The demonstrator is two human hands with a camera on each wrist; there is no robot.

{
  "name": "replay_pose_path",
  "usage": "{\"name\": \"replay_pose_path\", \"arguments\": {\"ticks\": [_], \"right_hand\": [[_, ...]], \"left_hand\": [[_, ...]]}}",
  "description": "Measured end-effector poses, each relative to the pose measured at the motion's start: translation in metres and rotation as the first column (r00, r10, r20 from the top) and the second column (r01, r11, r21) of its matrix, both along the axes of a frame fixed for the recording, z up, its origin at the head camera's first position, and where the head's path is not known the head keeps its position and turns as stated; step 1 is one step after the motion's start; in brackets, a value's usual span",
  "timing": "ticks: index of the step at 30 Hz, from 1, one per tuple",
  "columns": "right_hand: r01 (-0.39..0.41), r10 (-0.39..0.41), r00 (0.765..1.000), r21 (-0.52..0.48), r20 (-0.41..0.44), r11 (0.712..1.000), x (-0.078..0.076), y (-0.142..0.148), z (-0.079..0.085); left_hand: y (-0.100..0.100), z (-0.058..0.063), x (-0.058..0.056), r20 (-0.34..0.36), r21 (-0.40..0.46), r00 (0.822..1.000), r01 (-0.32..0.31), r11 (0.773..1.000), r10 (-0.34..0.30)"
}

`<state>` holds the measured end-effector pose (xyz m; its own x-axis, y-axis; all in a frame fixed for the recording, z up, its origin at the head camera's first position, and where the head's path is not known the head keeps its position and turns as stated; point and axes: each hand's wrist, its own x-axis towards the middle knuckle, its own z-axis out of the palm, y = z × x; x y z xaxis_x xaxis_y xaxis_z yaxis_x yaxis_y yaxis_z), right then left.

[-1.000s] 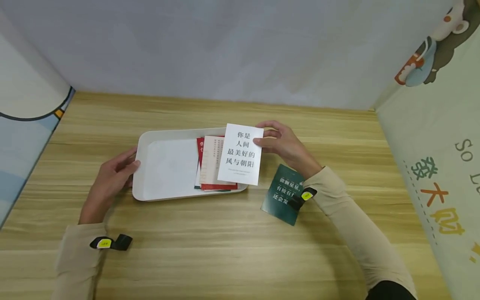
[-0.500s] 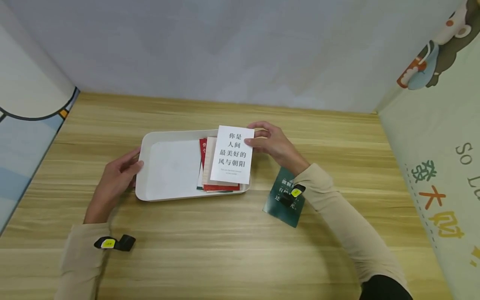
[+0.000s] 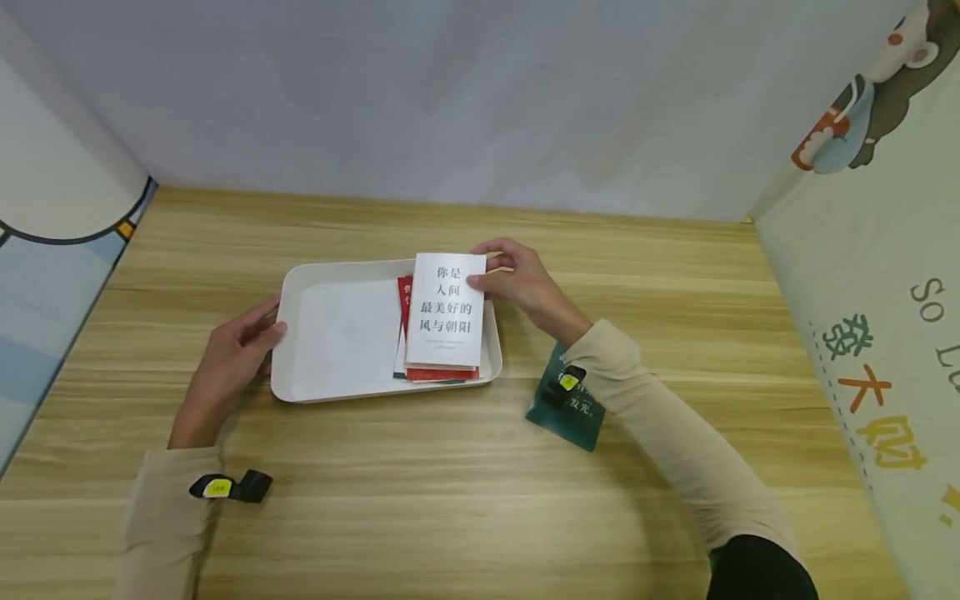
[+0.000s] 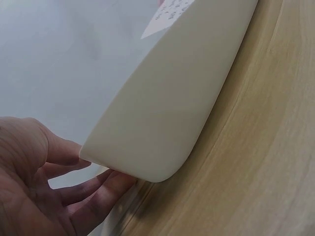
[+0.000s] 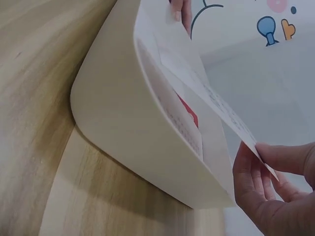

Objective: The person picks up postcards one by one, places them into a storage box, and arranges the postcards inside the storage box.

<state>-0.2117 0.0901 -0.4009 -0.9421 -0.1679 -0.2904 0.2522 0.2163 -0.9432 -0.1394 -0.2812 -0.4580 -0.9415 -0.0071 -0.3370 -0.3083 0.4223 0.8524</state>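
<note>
A white card (image 3: 448,312) with dark printed characters is pinched at its right edge between the thumb and fingers of my right hand (image 3: 517,279). It hangs tilted over the right part of a white tray (image 3: 330,333), above several other cards, of which a red one (image 3: 442,375) shows at the edges. My left hand (image 3: 232,358) grips the tray's left end, thumb on the rim and fingers below it, as the left wrist view shows. Under my right forearm a dark green card (image 3: 573,417) with white characters lies on the table, partly hidden by the wrist band.
The wooden table (image 3: 420,500) meets a pale wall (image 3: 450,108) at the back. Printed side panels stand left and right, the right panel (image 3: 855,275) bearing a cartoon figure and lettering.
My right hand has carried the white card leftward, from beyond the tray's right edge to over the cards in it. The left hand stays on the tray's end.
</note>
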Motion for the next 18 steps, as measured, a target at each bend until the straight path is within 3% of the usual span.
{"name": "replay_pose_path", "arguments": {"ticks": [7,13,18], "right_hand": [[-0.030,0.040,0.997,0.150,-0.064,0.988,-0.002,-0.009,-0.006],[-0.059,0.131,0.973,0.345,-0.190,0.937,-0.001,-0.012,-0.006],[-0.098,0.212,0.948,0.419,-0.235,0.902,0.000,-0.011,-0.006]], "left_hand": [[0.000,-0.001,0.000,-0.003,-0.016,1.000,0.003,1.000,-0.003],[-0.001,-0.002,-0.001,0.004,-0.012,1.000,0.003,1.000,-0.003],[0.000,-0.003,-0.001,0.008,-0.003,1.000,0.000,1.000,0.000]]}}
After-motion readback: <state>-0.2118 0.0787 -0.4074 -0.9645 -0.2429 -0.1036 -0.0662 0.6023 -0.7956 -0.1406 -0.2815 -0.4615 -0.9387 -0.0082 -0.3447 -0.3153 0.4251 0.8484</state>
